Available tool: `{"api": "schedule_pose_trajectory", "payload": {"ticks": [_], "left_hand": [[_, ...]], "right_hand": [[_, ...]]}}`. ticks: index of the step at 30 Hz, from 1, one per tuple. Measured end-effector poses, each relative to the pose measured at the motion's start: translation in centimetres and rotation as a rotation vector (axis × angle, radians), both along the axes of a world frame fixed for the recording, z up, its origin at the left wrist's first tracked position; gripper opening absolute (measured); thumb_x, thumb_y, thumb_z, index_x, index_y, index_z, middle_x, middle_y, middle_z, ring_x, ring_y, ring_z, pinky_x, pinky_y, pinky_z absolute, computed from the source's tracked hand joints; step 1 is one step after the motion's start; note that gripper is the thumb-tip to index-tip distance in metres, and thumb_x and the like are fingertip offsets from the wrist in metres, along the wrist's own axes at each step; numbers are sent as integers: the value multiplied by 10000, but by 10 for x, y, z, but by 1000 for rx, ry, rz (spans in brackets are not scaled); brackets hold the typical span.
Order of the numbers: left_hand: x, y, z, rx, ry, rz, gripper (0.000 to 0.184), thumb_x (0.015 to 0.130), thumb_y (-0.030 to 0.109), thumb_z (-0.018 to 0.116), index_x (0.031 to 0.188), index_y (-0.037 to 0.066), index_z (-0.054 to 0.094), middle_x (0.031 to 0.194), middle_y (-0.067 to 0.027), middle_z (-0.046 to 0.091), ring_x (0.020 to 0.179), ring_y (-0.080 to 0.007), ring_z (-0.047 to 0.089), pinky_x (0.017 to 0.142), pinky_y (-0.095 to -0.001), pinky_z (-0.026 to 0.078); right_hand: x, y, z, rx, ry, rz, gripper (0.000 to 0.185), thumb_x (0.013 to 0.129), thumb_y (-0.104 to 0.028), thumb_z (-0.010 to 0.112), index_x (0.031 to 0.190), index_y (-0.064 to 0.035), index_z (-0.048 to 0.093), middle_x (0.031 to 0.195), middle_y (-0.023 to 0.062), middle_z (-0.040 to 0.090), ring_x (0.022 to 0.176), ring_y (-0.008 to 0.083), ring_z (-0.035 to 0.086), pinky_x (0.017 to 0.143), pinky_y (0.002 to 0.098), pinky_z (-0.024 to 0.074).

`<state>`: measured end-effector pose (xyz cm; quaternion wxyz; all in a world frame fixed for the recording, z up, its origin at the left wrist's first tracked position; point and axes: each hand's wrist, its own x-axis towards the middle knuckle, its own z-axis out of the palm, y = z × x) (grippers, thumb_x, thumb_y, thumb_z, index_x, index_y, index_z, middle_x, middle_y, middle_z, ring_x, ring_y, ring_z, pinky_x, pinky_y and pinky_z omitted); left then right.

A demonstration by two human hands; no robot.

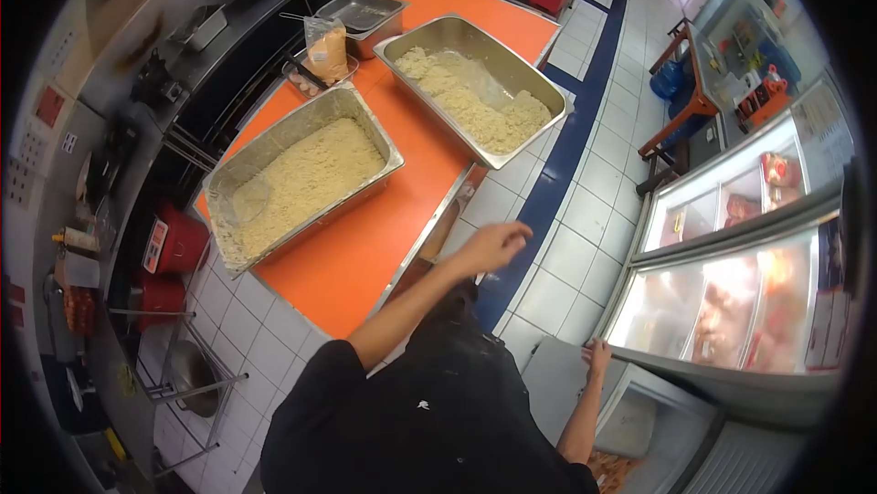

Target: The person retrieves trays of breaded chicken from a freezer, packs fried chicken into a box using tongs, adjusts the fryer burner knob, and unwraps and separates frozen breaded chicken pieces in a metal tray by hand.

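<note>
My left hand hangs in the air beside the near edge of the orange-topped table, fingers loosely bent and apart, with nothing seen in it. At the lower right, my right hand grips the edge of a grey refrigerator door, which stands open. Inside that lower compartment, orange-brown food and a pale container show. Two deep steel pans rest on the table: the nearer pan and the farther pan both hold a pale, crumbly mixture.
A bag of orange powder and a smaller steel pan sit on the table's far side. Lit glass-door refrigerators line the right. A wooden table stands beyond, and a metal rack stands at left. White floor tiles run between.
</note>
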<state>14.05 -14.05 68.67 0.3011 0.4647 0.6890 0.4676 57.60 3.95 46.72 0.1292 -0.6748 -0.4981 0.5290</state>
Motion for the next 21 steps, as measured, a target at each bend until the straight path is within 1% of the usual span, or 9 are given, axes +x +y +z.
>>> {"api": "schedule_pose_trajectory", "payload": {"ticks": [3,6,9,11,12,14,16,18,21], "left_hand": [[-74,59,3,61,43,112,255,908,189,556,1109,52,632,968,-98,687,778,-200,632,729,-330,512],[-167,134,-6,111,87,224,221,892,167,569,1041,36,664,917,-90,697,753,-183,631,713,-322,513],[-266,202,-44,136,173,416,219,832,154,580,970,10,670,895,-153,691,784,-284,666,705,-379,523],[-338,249,-97,76,471,605,204,820,127,566,939,-1,671,888,-169,687,838,-315,662,742,-415,521],[-356,265,-117,71,468,592,204,820,127,566,939,-1,671,888,-169,687,838,-315,662,742,-415,521],[-396,289,-133,-113,612,918,186,820,108,543,898,-3,670,844,-192,671,886,-350,648,778,-438,513],[-427,294,-145,-288,535,847,173,819,112,552,894,0,662,836,-199,660,872,-357,645,766,-441,511],[-436,307,-157,-477,416,780,161,818,116,561,889,4,653,827,-206,649,858,-365,641,754,-444,508],[-413,295,-118,-171,327,850,106,835,109,570,870,21,618,808,-167,644,782,-317,651,690,-429,501]], "right_hand": [[-64,60,9,105,208,27,282,963,-283,453,1061,-41,561,869,80,616,690,156,610,541,268,466],[-113,77,15,107,206,47,299,973,-286,450,1078,-35,575,885,103,641,730,179,638,599,302,508],[-144,76,10,52,209,-90,302,968,-280,470,1098,-28,575,898,121,648,720,188,648,586,290,514],[-174,76,29,77,194,-117,296,967,-273,473,1094,-27,577,899,123,648,707,189,647,580,290,514],[-190,74,44,92,194,-149,290,965,-266,476,1090,-25,580,899,124,647,693,189,645,575,289,513],[-227,89,59,84,207,-181,273,957,-258,497,1060,-23,588,889,119,645,695,186,644,582,291,512],[-270,110,74,139,244,-81,248,952,-240,511,1030,-20,595,857,109,641,679,164,628,595,279,502],[-369,141,141,280,275,161,221,960,-206,503,995,-11,601,794,90,627,626,130,582,582,253,473],[-461,173,184,254,458,378,187,966,-162,510,997,0,598,734,68,597,600,103,552,539,219,447]]}}
